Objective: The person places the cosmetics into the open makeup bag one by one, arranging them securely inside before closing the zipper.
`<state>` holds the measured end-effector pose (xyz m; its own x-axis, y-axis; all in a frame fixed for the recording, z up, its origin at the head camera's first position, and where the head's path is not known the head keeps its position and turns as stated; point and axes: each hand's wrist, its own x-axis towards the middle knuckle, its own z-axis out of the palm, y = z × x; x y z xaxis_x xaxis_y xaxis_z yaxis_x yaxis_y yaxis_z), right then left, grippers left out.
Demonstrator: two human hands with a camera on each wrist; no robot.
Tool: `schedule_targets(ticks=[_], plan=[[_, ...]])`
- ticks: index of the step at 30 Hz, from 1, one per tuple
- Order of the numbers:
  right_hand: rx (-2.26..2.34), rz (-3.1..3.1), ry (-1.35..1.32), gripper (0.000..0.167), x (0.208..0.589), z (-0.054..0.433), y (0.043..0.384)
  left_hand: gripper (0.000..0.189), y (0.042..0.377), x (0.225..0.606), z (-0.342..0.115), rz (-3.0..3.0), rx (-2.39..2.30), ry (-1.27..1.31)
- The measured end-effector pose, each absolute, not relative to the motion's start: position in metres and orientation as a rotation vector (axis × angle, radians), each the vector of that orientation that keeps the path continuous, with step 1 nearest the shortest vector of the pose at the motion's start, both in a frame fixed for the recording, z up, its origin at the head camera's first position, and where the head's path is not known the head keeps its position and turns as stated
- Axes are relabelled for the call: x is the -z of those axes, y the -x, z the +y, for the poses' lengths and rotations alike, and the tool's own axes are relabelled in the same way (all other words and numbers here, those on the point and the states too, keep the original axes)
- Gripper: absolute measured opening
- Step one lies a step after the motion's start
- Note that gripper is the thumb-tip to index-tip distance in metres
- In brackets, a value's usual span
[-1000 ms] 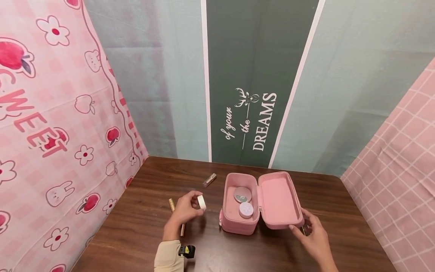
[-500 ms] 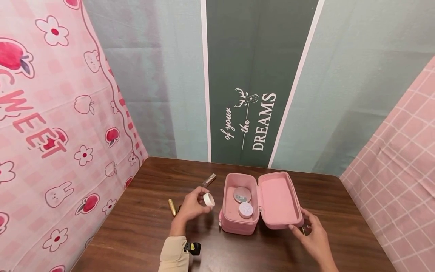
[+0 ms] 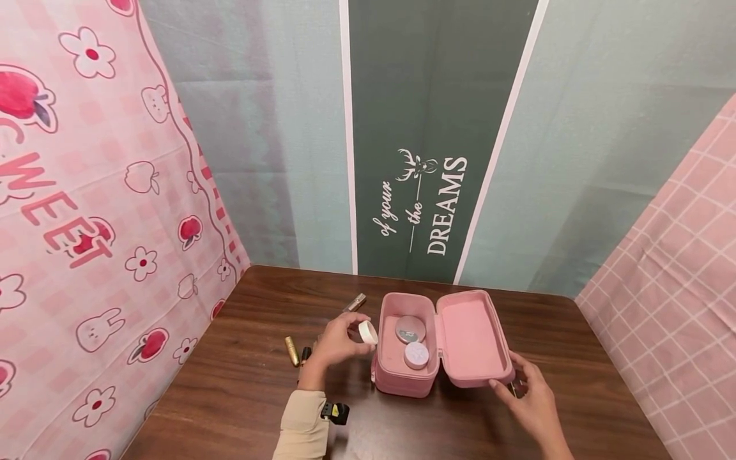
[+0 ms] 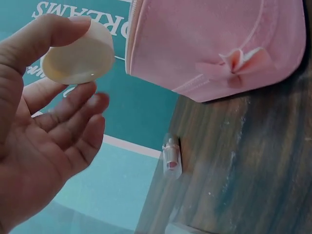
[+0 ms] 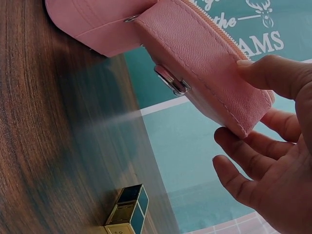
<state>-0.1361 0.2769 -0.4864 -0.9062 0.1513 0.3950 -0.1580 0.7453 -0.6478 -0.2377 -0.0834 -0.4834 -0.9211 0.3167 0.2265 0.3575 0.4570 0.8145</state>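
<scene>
Your left hand (image 3: 339, 342) pinches a white container (image 3: 368, 332) at its fingertips, by the pink case's (image 3: 405, 384) left edge. Your right hand (image 3: 531, 395) grips the lid (image 3: 473, 338).

Left hand (image 3: 338, 342) carried white round container (image 3: 368, 332) rightward, now near pink case (image 3: 405, 384).

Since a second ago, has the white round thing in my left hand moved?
Yes: the white round thing moved right, toward the unmoved pink case.

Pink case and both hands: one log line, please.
left hand: pinches round white item; right hand: grips lid; pink case: open, two round items inside
</scene>
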Motion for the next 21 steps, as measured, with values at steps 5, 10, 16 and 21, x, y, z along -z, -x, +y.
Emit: schedule_targets(ticks=[5,10,16,21], plan=[[-0.982,-2.509,-0.014,0.061,0.487,0.277,0.136,0.051,0.241,0.481,-0.08,-2.648,1.442,0.638],[-0.98,-2.511,-0.02,0.061,0.487,0.276,0.136,0.049,0.243,0.477,-0.077,-2.66,1.506,0.651],[-0.992,-2.522,-0.016,0.061,0.485,0.276,0.136,0.047,0.246,0.473,-0.075,-2.696,1.524,0.648],[-0.994,-2.523,-0.021,0.061,0.485,0.276,0.136,0.045,0.252,0.469,-0.072,-2.713,1.528,0.708]])
